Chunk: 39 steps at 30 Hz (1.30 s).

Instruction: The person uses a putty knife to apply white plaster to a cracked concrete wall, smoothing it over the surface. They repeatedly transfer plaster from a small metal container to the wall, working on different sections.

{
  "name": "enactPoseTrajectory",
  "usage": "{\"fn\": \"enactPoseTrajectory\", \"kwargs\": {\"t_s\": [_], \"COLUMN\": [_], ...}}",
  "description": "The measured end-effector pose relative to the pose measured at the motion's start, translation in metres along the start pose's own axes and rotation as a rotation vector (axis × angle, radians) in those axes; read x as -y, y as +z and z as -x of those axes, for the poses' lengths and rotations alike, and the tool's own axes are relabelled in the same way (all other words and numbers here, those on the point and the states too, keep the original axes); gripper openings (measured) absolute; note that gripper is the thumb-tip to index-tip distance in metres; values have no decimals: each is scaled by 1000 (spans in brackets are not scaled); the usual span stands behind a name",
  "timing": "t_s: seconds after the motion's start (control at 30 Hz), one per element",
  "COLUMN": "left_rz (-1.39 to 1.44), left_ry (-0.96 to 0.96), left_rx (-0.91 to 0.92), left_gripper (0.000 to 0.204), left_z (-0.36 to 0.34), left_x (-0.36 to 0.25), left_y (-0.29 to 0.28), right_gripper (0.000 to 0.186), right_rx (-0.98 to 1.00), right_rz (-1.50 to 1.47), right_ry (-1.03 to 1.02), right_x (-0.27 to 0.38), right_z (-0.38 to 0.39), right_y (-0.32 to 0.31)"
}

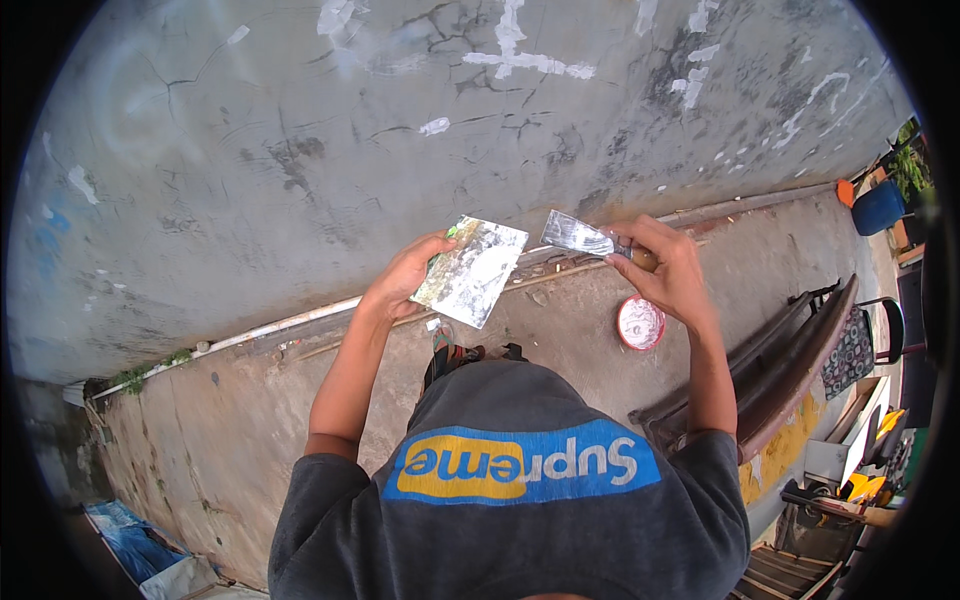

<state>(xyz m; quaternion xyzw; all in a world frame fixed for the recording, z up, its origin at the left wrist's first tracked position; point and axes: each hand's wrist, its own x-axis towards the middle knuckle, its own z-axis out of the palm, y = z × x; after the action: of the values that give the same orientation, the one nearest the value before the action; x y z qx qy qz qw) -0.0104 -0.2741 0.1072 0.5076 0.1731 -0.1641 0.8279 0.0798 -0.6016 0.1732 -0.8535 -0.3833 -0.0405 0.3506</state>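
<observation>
My left hand (402,272) grips a flat rectangular board (470,272) smeared with white paste, with a greenish edge near my fingers. My right hand (665,262) holds a putty knife (580,237) by its handle, its metal blade streaked white and pointing left toward the board, a small gap between them. Below my right hand, on the concrete ground (250,420), stands a round red-rimmed tub (640,322) holding white paste.
A cracked grey wall (330,150) with white patches rises ahead, with pipes (255,335) along its foot. At the right are a dark curved bench (810,350), a patterned chair (847,350), a blue barrel (876,208) and assorted clutter. A blue sheet (130,535) lies lower left.
</observation>
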Motion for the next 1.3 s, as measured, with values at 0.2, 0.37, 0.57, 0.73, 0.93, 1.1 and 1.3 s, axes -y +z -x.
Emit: {"fn": "enactPoseTrajectory", "kwargs": {"t_s": [0.2,0.37,0.57,0.73,0.93,1.1,1.3], "left_rz": [-254,-218,-232,-261,-259,-115,-95], "left_ry": [-55,-111,-128,-132,-144,-204,-256], "left_rx": [-90,-51,-81,-96,-77,-128,-196], "left_gripper": [36,39,36,28,28,29,28], "left_z": [10,-4,3,1,-14,-29,-34], "left_x": [-15,0,-1,3,17,35,39], "left_y": [18,-5,0,2,-11,-22,-20], "right_gripper": [17,15,16,20,21,19,18], "right_rx": [24,32,78,103,194,185,222], "right_rz": [225,61,-95,-154,-175,-164,-157], "right_ry": [-236,-136,18,75,181,153,149], "right_x": [7,4,-7,-13,-9,-11,-8], "right_z": [-5,-1,0,6,12,17,22], "right_y": [10,28,46,63,69,74,77]}}
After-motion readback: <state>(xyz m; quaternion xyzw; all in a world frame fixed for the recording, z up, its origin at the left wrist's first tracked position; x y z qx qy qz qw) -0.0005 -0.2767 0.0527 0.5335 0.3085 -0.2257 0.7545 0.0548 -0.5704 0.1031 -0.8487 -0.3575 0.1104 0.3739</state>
